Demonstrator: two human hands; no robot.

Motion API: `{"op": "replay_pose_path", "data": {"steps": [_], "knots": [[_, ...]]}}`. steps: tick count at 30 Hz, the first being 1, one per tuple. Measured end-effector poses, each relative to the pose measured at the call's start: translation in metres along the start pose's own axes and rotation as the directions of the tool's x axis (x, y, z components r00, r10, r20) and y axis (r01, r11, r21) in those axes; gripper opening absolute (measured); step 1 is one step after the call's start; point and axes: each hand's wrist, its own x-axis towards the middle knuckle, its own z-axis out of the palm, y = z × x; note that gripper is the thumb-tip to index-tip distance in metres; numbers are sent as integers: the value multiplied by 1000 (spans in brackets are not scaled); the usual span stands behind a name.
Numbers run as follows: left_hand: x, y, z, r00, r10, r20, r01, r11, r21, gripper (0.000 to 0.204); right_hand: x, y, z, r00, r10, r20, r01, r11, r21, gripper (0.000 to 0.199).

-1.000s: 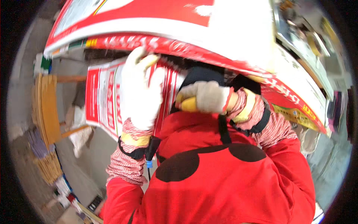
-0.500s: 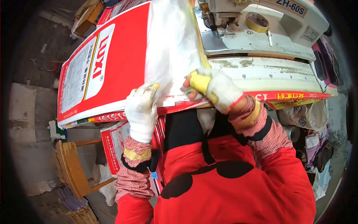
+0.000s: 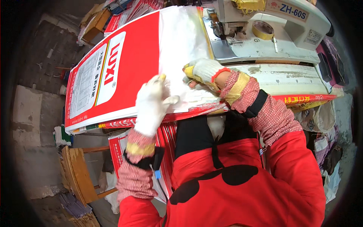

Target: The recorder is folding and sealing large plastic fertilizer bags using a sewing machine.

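Observation:
A stack of red and white woven sacks (image 3: 124, 72) lies flat on the work table, with a clear plastic liner (image 3: 181, 49) sticking out of the top sack's mouth. My left hand (image 3: 151, 104), in a white glove, rests on the near edge of the liner, fingers spread. To its right, my gloved right hand (image 3: 202, 72) pinches the liner's edge, close to the sewing machine (image 3: 264, 34).
A roll of tape (image 3: 263, 29) sits on the machine's bed. More printed sacks hang below the table (image 3: 121, 151). A wooden chair (image 3: 77, 174) stands at lower left. Cloth and bags (image 3: 325, 125) hang at the right. Cardboard (image 3: 94, 24) lies at the far left.
The view has dropped from under the lifted sacks onto the table top. Both hands moved from the sack stack's near edge up onto the plastic liner.

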Motion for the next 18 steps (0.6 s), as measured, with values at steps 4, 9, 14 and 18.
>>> {"op": "replay_pose_path", "data": {"steps": [4, 9, 14, 18], "knots": [[14, -27, 18, 904, -344, 254, 423, 807, -412, 16, -3, -7, 3, 999, -27, -30, 32, 980, 196, 27], [19, -48, 5, 854, -415, 314, 486, 421, -766, 11, -10, -31, -2, 927, -116, -356, 273, 859, 432, 20], [18, -57, -1, 949, -284, 138, 304, 707, -638, 19, -1, -53, 1, 874, -254, -414, 457, 723, 519, 25], [20, -52, -16, 994, -53, -98, 26, 964, -263, 16, 5, -65, 9, 995, -34, -98, 82, 837, 542, 37]]}}
